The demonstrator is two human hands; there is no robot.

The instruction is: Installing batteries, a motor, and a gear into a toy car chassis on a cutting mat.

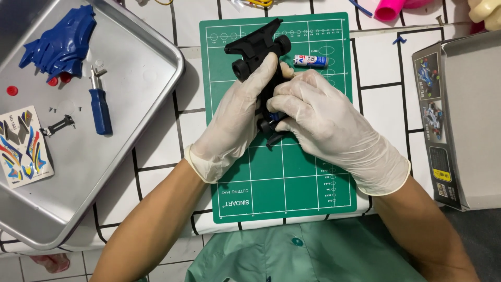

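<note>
Both gloved hands, left hand (237,117) and right hand (318,112), clamped around black chassis (255,49).

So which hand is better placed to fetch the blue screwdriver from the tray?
Probably the left hand: the blue screwdriver lies in the metal tray on its side, while the right hand sits farther away on the black chassis.

brightness: bright, even, white-toned indoor light
source: overhead, slightly from the right
shadows: soft, short; dark patch left of the left hand (237,117) on the green cutting mat (282,183); a shadow band right of the metal tray (141,68)
glare: mild sheen on the tray, gloves near-white
focus: sharp across centre, print on the mat readable
blur: none visible
edges: slight wide-angle stretch at the corners
</note>
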